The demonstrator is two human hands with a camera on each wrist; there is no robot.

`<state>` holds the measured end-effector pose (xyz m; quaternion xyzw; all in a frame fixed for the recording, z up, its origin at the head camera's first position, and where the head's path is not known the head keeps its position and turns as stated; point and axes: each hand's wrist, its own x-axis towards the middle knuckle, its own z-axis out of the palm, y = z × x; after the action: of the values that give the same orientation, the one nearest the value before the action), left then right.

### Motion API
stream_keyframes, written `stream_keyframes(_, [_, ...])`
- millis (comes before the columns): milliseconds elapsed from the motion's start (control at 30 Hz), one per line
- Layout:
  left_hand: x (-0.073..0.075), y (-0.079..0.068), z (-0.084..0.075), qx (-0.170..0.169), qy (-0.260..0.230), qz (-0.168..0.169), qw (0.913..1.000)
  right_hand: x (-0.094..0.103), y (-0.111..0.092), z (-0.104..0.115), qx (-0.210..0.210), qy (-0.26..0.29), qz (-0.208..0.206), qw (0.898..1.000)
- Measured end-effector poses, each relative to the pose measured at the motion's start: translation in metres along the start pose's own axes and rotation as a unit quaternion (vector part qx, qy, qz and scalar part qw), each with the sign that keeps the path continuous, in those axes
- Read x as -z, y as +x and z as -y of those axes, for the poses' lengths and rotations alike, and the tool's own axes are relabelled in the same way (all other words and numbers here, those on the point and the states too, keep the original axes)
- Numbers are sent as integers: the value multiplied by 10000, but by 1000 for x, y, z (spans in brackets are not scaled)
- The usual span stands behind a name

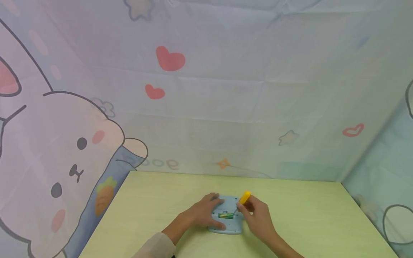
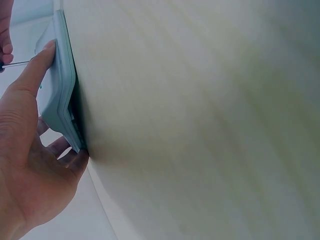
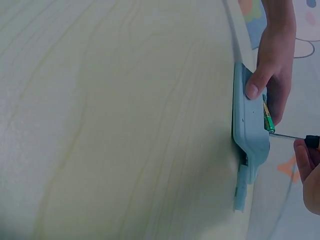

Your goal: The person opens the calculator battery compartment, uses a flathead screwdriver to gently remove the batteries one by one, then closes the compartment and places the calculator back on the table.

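Observation:
A light-blue plastic device [image 1: 230, 205] lies on the table, its open battery slot facing up. Inside the slot sits a green battery [image 1: 226, 215], also visible in the right wrist view [image 3: 268, 117]. My left hand [image 1: 203, 213] grips the device from the left, thumb on its upper face and fingers round the far edge. Between the fingers of my right hand [image 1: 258, 218] is a screwdriver [image 1: 245, 196] with a yellow handle and thin metal shaft. Its tip is at the right end of the battery; whether it touches the battery or the slot wall, I cannot tell.
The pale yellow-green wooden table [image 1: 306, 211] extends around the device on all sides. Behind it hangs a printed cloth backdrop [image 1: 226, 107] with hearts, stars and a large rabbit, meeting the table's back edge.

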<state>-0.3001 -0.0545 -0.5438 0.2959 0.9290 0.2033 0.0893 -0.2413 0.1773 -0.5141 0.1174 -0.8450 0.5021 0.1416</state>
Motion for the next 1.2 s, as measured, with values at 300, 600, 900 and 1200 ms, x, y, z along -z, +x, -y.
stream_keyframes(300, [-1, 1, 1, 47, -4, 3, 10000, 0, 1, 2, 12, -231, -38, 9997])
stream_keyframes(600, [1, -1, -1, 63, -16, 28, 10000, 2, 2, 0, 70, -245, -118, 9996])
stream_keyframes(900, [3, -2, -3, 25, 19, -5, 10000, 12, 5, -2, 77, -281, -17, 9996])
stream_keyframes(1200, [2, -1, -2, 33, 51, -15, 10000, 26, 6, -6, 173, -109, 109, 9997])
